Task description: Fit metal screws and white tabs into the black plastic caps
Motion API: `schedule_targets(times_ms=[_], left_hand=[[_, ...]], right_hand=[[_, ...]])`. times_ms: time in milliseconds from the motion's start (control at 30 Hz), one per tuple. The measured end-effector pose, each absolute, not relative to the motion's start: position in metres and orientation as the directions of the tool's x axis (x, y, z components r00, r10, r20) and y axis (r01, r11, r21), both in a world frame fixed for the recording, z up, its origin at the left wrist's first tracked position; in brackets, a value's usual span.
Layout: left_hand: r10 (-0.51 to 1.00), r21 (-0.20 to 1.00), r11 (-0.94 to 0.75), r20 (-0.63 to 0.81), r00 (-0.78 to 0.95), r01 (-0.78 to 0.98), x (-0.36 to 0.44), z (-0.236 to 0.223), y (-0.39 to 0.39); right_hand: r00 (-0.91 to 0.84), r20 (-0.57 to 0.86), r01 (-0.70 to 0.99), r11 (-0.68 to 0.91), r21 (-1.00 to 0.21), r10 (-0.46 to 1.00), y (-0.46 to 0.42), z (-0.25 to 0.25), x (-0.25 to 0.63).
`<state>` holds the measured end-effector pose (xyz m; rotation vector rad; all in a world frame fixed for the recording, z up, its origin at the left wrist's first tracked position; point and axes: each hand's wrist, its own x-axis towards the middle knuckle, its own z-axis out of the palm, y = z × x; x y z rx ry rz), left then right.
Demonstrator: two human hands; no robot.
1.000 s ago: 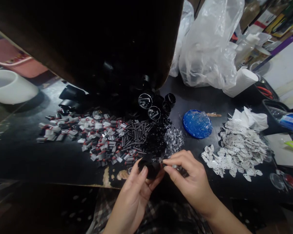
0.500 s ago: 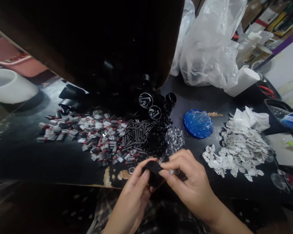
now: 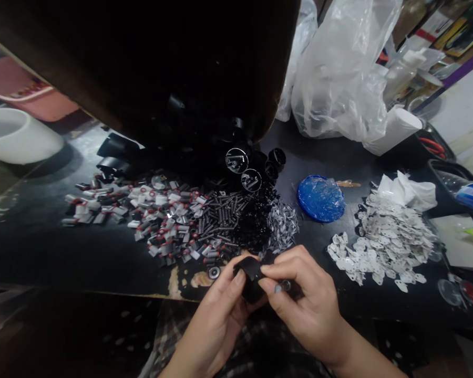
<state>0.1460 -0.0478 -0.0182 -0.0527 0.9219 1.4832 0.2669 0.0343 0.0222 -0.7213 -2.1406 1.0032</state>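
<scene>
Above the near edge of the dark table [image 3: 114, 265], in the head view, the left hand [image 3: 225, 310] curls around a black cup-shaped part [image 3: 249, 269], thumb on its outside. The right hand [image 3: 309, 296] is drawn narrow, thumb and forefinger together at the cup's right side; whether they pinch something tiny there is hidden. A metal-ended piece [image 3: 286, 285] sits tucked under its other fingers.

Beyond the hands, two silver-rimmed cups [image 3: 237, 160] with parts inside rest near the mouth of a big dark container [image 3: 142, 68], and seem further along than the held one. How much is fitted inside the held cup cannot be told, as its inside is too dark; it looks to be midway, both hands being busy at it.

Plenty appears left over, loose in heaps: grey pieces with red rings [image 3: 173, 223], springs [image 3: 220, 215], little black pieces [image 3: 254, 226], thin grey pieces [image 3: 283, 226] and, to the right, flat white plates [image 3: 396, 236]. A blue lid [image 3: 321, 199] holding something clear and glossy lies between the last two heaps.
</scene>
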Motion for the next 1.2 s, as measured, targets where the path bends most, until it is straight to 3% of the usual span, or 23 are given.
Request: schedule_targets(times_ms=[133, 200, 300, 367, 433, 500, 600, 800, 1000, 1200], left_hand=[[0.839, 0.497, 0.183, -0.529, -0.129, -0.848, 0.142, -0.017, -0.047], [0.859, 0.515, 0.229, -0.507, -0.078, -0.826, 0.137, -0.019, -0.047], [0.877, 0.576, 0.303, -0.48, -0.015, -0.759, 0.128, -0.024, -0.047], [0.875, 0.602, 0.318, -0.485, -0.018, -0.733, 0.125, -0.027, -0.047], [0.869, 0.599, 0.306, -0.493, -0.04, -0.74, 0.124, -0.029, -0.047], [0.863, 0.591, 0.281, -0.5, -0.07, -0.756, 0.125, -0.029, -0.047], [0.852, 0.588, 0.251, -0.511, -0.112, -0.768, 0.128, -0.027, -0.047], [0.853, 0.59, 0.232, -0.506, -0.13, -0.773, 0.131, -0.029, -0.048], [0.849, 0.597, 0.223, -0.508, -0.147, -0.771, 0.134, -0.025, -0.047], [0.794, 0.667, 0.171, -0.529, -0.299, -0.725, 0.128, -0.019, -0.046]], right_hand=[[-0.65, 0.222, 0.141, 0.402, -0.905, 0.727, 0.036, 0.028, 0.268], [-0.676, 0.027, 0.157, 0.18, -0.971, 0.736, 0.039, 0.033, 0.27], [-0.69, -0.259, 0.255, -0.108, -0.961, 0.675, 0.043, 0.037, 0.272], [-0.664, -0.242, 0.301, -0.043, -0.953, 0.708, 0.041, 0.036, 0.272], [-0.642, -0.034, 0.307, 0.217, -0.927, 0.766, 0.038, 0.033, 0.271], [-0.654, 0.191, 0.289, 0.475, -0.831, 0.732, 0.036, 0.031, 0.27], [-0.699, 0.322, 0.292, 0.666, -0.687, 0.638, 0.036, 0.032, 0.27], [-0.766, 0.312, 0.325, 0.756, -0.568, 0.563, 0.042, 0.04, 0.272], [-0.782, 0.215, 0.339, 0.689, -0.641, 0.585, 0.041, 0.042, 0.275], [-0.769, -0.089, 0.494, 0.5, -0.711, 0.633, 0.044, 0.051, 0.28]])
